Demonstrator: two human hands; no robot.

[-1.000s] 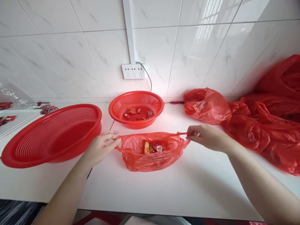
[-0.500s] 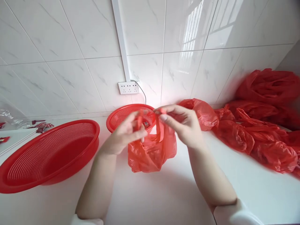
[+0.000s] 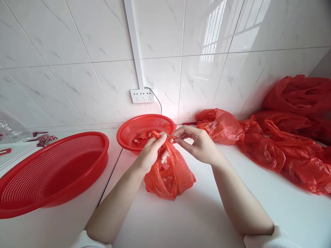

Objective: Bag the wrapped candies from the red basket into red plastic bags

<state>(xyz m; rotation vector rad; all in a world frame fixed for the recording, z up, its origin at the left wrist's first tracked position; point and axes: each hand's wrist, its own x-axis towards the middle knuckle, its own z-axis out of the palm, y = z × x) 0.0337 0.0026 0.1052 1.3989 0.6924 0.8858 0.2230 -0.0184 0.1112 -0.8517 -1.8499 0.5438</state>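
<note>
A red plastic bag (image 3: 172,177) rests on the white table in front of me, filled out at the bottom and gathered at the top. My left hand (image 3: 151,153) is closed around one side of its gathered handles, the thumb on top. With thumb and fingertips my right hand (image 3: 196,144) pinches a twisted strip of the bag's handle. What is inside the bag cannot be made out. Just behind the hands stands a small red basket (image 3: 129,132) with a few small wrapped packets (image 3: 141,135) in it.
A large red basket (image 3: 102,165) stands on the left. Behind it lie small red packets (image 3: 45,139) and a clear plastic bag (image 3: 10,129). Several filled red bags (image 3: 269,151) are heaped along the right, one (image 3: 219,125) near the wall. A power strip (image 3: 142,96) is on the tiled wall.
My hands have come closer together over the bag, and its two handle ends now meet between them. The left hand has moved right and closed on the gathered plastic.
</note>
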